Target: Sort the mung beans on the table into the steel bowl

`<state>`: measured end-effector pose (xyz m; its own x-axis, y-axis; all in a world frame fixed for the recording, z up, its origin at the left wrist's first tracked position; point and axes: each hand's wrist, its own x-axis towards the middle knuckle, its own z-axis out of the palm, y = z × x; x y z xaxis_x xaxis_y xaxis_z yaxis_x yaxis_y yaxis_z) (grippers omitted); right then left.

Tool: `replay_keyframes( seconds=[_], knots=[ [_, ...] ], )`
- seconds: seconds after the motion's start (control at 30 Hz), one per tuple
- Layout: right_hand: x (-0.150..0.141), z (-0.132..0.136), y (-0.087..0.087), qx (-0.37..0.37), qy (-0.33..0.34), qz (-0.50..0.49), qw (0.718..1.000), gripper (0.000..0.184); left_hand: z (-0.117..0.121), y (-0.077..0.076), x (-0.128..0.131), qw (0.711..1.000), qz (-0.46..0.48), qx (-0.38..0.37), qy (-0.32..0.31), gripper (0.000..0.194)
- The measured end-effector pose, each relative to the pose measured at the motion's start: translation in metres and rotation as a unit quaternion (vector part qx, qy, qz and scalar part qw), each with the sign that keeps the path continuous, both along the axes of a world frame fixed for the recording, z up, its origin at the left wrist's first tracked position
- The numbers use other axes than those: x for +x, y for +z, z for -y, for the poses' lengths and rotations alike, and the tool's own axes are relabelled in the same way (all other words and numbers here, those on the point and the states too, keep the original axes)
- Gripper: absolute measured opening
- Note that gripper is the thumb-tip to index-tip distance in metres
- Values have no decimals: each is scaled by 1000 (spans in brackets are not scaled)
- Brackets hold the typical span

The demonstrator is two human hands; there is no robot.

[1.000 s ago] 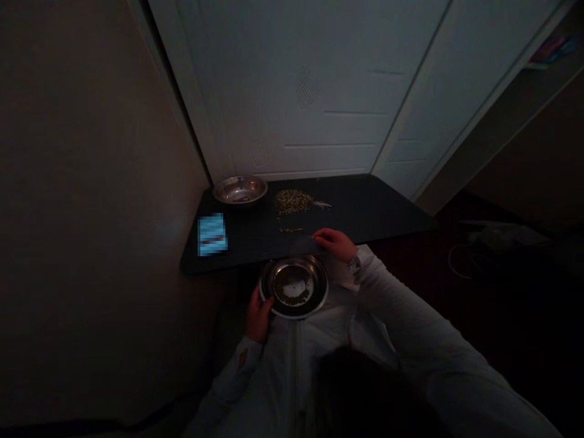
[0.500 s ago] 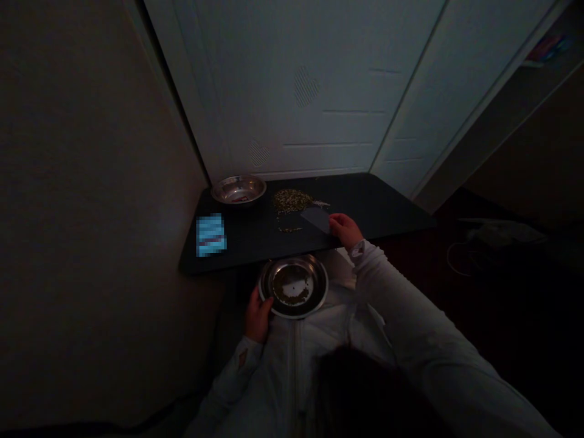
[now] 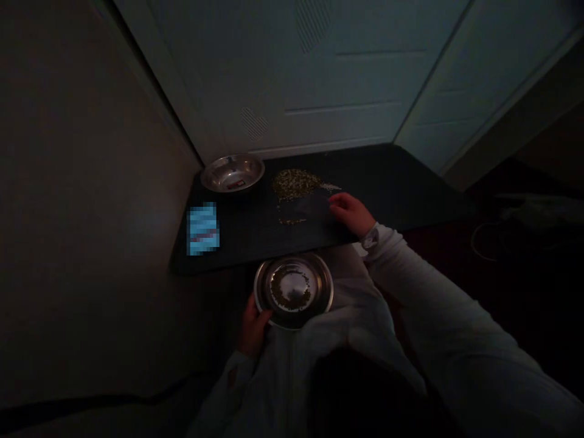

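Observation:
My left hand [image 3: 253, 326] grips the near left rim of a shiny metal bowl [image 3: 326, 302], thumb over the edge. Small greenish beans or grains [image 3: 292, 299] lie in a ring on the bowl's floor, just below the table's front edge. Over the dark table, my right hand [image 3: 351, 213] pinches a thin, clear plastic sheet [image 3: 312, 205], faint in the dim light. Beyond the sheet is a pile of mixed green and pale grains [image 3: 296, 183], with a paler streak at its right. A short line of grains [image 3: 292, 221] lies nearer me.
A second metal bowl [image 3: 232, 173] with a dark label inside stands at the table's back left. In front of it lies a blurred-out blue item [image 3: 203, 229]. A white panel [image 3: 342, 79] rises behind the dark table [image 3: 401, 188]; a wall [image 3: 91, 243] borders the left.
The view has tipped down and come closer. My right hand has shifted slightly rightward with the plastic sheet, which now looks flatter to the table. My left hand still holds the bowl.

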<state>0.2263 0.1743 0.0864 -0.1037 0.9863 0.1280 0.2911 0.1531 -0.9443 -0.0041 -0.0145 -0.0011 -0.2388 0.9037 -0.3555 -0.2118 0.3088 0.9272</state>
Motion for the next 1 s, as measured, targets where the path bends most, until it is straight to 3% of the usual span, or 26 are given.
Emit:
replay_keyframes(
  seconds=[0.2, 0.47, 0.67, 0.83, 1.0],
  knots=[
    [1, -16, 6, -10, 75, 62, 995, 20, -19, 11, 9, 999, 23, -46, 17, 65],
    [-1, -32, 12, -38, 98, 116, 988, 21, -53, 26, 9, 992, 29, -118, 44, 57],
    [-5, -41, 15, -34, 131, 163, 977, 19, -75, 24, 15, 971, -36, -227, 71, 38],
    [-4, -43, 12, -34, 106, 170, 979, 19, -85, 20, 15, 940, -121, -311, 67, 14],
    [-7, -44, 10, -23, 111, 186, 976, 20, -87, 12, 13, 905, -168, -389, 41, 16]
  ],
)
